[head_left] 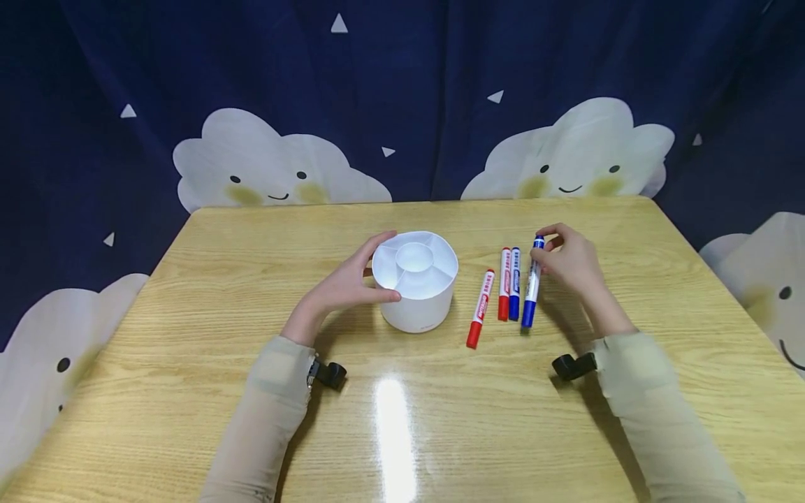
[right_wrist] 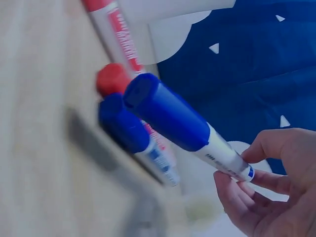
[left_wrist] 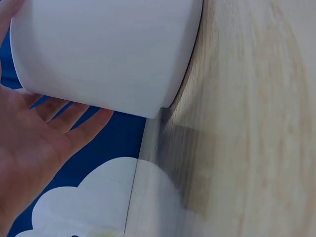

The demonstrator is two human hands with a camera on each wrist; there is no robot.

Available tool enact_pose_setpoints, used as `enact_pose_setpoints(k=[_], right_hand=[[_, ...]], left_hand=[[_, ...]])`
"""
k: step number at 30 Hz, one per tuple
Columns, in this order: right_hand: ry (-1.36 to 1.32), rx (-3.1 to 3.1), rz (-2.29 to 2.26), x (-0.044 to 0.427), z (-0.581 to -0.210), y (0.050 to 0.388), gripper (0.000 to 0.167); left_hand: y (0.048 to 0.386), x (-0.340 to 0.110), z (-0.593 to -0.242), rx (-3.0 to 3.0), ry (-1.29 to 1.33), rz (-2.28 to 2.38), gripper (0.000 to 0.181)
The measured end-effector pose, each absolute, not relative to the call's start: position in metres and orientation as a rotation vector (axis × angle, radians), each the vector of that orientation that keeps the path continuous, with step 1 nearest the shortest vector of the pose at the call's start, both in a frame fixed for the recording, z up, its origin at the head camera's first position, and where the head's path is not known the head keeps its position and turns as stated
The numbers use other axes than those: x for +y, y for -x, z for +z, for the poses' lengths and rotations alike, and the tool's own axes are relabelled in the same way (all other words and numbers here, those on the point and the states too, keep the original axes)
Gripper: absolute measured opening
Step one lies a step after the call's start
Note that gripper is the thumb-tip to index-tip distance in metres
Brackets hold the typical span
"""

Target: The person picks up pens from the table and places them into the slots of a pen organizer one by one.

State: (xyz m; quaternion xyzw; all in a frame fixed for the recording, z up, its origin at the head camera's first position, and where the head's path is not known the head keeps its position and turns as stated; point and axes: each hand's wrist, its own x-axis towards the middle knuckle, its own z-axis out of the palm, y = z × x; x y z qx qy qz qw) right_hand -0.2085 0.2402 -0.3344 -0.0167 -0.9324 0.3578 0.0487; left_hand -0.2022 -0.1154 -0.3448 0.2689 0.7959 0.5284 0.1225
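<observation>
A white round desk organizer [head_left: 418, 312] with several compartments around a central ring stands on the table. My left hand [head_left: 342, 283] grips it from the left, thumb across the front and fingers round the far side. In the left wrist view, the organizer's smooth wall [left_wrist: 103, 54] fills the top. My right hand [head_left: 572, 262] pinches a blue-capped marker [head_left: 532, 286] near its upper end. The right wrist view shows that marker raised above the table, cap towards the camera. Left of it lie another blue marker [head_left: 515, 283], a red marker [head_left: 505, 283] beside that, and a slanted red marker [head_left: 481, 307].
The wooden table [head_left: 189, 349] reaches back to a dark blue curtain [head_left: 415, 84] printed with clouds and triangles. A black wrist camera [head_left: 330, 375] sits at the left sleeve, and another camera [head_left: 572, 366] at the right sleeve.
</observation>
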Motion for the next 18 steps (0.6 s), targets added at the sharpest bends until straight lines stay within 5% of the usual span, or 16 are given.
enact_pose_setpoints(k=[18], right_hand=[[0.045,-2.508,1.264,0.212,-0.298,0.219,0.035]], left_hand=[[0.205,-0.118,-0.353,2.333,-0.817,1.555,0.101]])
